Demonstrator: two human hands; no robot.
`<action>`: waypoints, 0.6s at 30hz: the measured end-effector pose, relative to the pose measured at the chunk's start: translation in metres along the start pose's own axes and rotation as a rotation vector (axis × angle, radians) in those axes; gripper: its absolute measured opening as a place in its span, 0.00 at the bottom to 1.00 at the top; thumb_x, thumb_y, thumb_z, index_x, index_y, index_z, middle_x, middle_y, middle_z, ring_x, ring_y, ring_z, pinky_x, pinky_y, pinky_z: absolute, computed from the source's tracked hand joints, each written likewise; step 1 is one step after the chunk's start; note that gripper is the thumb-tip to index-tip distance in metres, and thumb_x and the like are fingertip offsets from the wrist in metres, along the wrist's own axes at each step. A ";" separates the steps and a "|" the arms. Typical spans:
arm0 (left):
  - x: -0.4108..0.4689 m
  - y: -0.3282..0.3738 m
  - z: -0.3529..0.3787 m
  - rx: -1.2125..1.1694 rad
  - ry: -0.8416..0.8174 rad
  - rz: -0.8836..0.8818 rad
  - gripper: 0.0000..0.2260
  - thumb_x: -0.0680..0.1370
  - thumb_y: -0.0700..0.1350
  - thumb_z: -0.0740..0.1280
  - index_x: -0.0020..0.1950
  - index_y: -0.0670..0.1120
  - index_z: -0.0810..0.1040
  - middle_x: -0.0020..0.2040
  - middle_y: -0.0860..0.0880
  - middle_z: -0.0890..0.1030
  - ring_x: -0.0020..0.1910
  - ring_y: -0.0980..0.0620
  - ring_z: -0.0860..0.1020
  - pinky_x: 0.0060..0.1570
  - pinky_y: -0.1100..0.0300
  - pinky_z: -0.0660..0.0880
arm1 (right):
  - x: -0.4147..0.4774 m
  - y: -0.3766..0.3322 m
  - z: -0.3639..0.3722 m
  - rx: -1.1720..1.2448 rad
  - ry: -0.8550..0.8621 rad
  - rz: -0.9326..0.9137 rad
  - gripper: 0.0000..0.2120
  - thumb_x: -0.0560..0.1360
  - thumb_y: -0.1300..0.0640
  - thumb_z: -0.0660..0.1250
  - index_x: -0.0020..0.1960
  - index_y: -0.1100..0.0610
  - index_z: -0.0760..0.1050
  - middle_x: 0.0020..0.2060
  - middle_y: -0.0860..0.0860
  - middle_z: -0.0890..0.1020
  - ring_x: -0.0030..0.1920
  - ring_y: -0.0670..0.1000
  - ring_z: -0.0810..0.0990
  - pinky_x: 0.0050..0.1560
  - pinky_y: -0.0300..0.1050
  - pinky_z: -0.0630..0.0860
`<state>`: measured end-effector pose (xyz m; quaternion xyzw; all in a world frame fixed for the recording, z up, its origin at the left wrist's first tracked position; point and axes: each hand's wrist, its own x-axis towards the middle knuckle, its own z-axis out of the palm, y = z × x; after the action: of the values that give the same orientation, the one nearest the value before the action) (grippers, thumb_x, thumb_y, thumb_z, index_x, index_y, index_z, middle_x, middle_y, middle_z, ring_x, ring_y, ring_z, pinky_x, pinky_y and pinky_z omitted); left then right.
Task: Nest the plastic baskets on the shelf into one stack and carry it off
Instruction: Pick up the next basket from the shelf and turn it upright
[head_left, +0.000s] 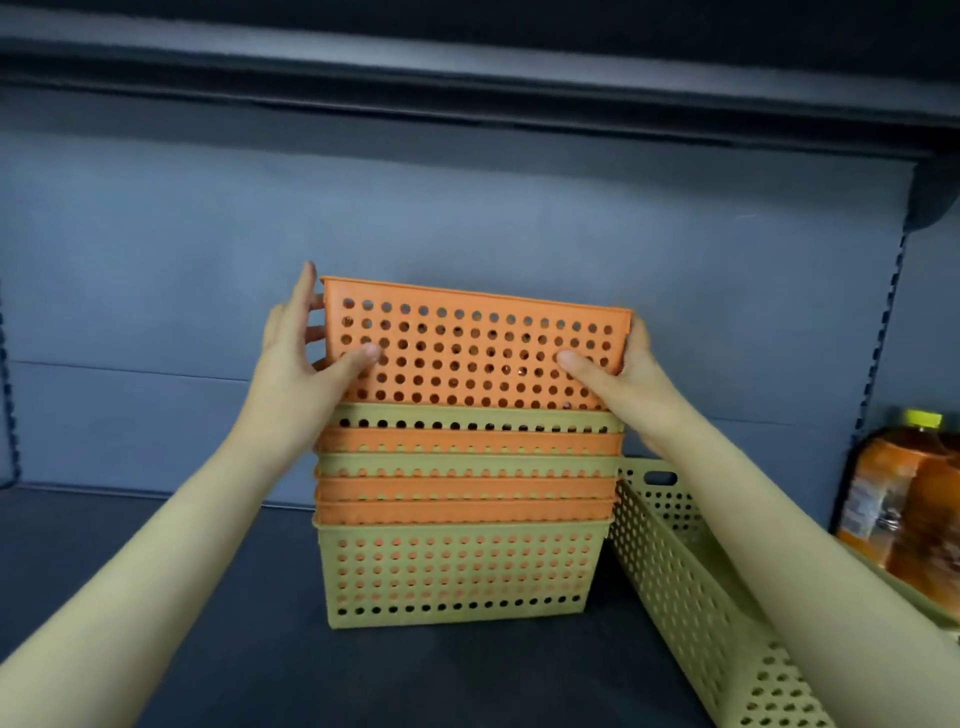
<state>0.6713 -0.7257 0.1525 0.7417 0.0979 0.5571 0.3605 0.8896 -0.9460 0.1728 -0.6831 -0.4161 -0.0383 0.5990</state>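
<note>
A stack of several nested orange and olive-green perforated baskets (457, 566) stands on the dark shelf (156, 561). An orange basket (467, 353) sits partway into the top of the stack, its rim well above the others. My left hand (306, 358) grips its left end, thumb on the front wall and fingers around the side. My right hand (618, 374) grips its right end in the same way. Another olive-green basket (691, 597) lies on the shelf just to the right of the stack, running towards me.
A bottle of amber liquid with a yellow cap (904, 499) stands at the far right, in another olive basket. The grey back panel (467, 218) rises behind the stack and an upper shelf (467, 78) hangs overhead. Bare shelf shows left of the stack.
</note>
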 end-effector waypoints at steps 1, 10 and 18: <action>-0.001 -0.001 -0.003 0.030 -0.020 0.000 0.39 0.77 0.47 0.72 0.81 0.56 0.53 0.67 0.57 0.66 0.64 0.58 0.70 0.56 0.64 0.73 | -0.001 0.001 -0.002 -0.070 0.033 -0.011 0.39 0.67 0.42 0.77 0.72 0.47 0.63 0.61 0.46 0.76 0.59 0.45 0.78 0.61 0.53 0.78; -0.023 -0.010 -0.001 0.463 0.086 0.197 0.24 0.74 0.64 0.61 0.60 0.49 0.78 0.73 0.45 0.66 0.73 0.46 0.61 0.70 0.52 0.58 | -0.022 0.013 -0.002 -0.287 0.006 -0.137 0.32 0.64 0.37 0.76 0.64 0.45 0.72 0.65 0.43 0.70 0.66 0.44 0.72 0.66 0.49 0.73; -0.024 -0.019 0.026 0.902 0.141 0.693 0.22 0.80 0.61 0.61 0.48 0.43 0.82 0.39 0.47 0.81 0.38 0.42 0.76 0.43 0.50 0.68 | -0.032 -0.014 0.001 -0.630 -0.083 -0.177 0.22 0.59 0.27 0.66 0.40 0.42 0.82 0.42 0.36 0.83 0.41 0.36 0.79 0.44 0.33 0.73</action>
<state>0.6907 -0.7361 0.1185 0.7719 0.1007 0.5940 -0.2029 0.8597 -0.9627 0.1655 -0.7969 -0.4656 -0.1893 0.3353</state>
